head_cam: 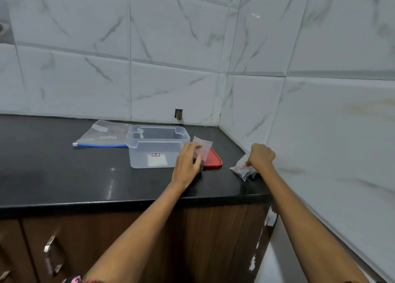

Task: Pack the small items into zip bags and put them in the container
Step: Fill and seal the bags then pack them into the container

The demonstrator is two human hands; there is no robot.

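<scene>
A clear plastic container (pixel 157 148) stands open on the black counter, with a small pale item inside near its back left corner. My left hand (pixel 188 162) holds a small clear zip bag (pixel 203 149) upright just right of the container, dark contents at its bottom. My right hand (pixel 261 156) is curled over a pile of small clear bags (pixel 243 169) with dark contents near the right wall, pinching at them. A red lid (pixel 213 159) lies flat behind the held bag.
A large zip bag with a blue seal (pixel 102 137) lies flat left of the container. Tiled walls close in the counter (pixel 64 171) at the back and right. Wooden cabinet doors (pixel 64 240) with metal handles sit below the counter edge.
</scene>
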